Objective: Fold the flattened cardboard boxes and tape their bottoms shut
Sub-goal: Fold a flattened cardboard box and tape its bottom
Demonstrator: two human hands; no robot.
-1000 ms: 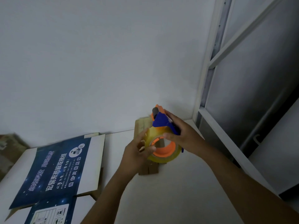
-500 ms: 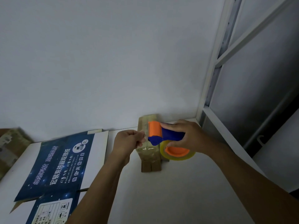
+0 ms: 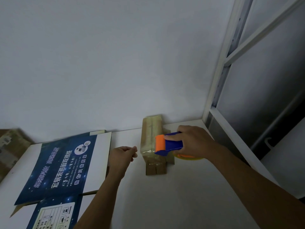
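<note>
Lying flattened at near left, the blue printed cardboard box awaits folding. Farther, the left hand is held with fingers curled, on what cannot be told; the blue-and-orange tape dispenser is clamped by the right hand, presumably readied for taping.

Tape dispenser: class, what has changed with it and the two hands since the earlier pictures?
The right hand lowered the tape dispenser down against the taped brown cardboard bundle, still gripping it. The left hand let go of the roll and drew back left, fingers curled. The bundle and the blue printed flattened box stayed put.
</note>
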